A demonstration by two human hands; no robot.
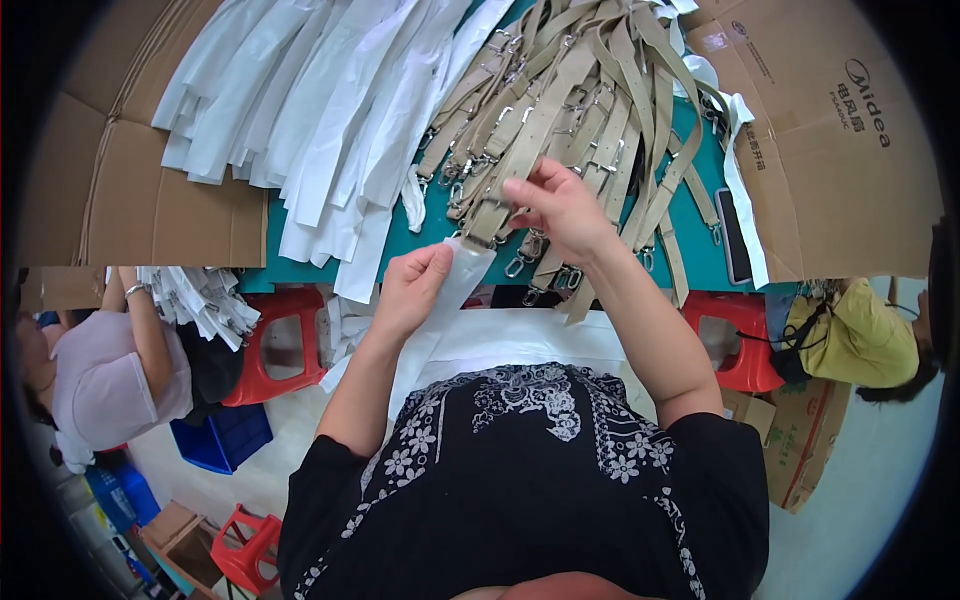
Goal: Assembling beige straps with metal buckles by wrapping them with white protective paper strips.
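Near the table's front edge, my left hand [412, 288] pinches the upper end of a long white plastic sleeve [468, 268], which hangs down toward my lap. Just right of it, my right hand [565, 212] has its thumb and fingers closed on a tan strap [522, 160]. The strap's lower end, with a metal buckle, meets the mouth of the sleeve; how far it reaches inside I cannot tell. Behind my hands lies a heap of similar tan straps [600, 125] with silver clips and buckles.
White sleeves [330, 120] spread over the green table [290, 245] at the left. Cardboard sheets [180, 190] flank both sides. A dark phone [733, 235] lies at the right. Red stools [280, 345], a blue crate [222, 438] and two other people [115, 365] are nearby.
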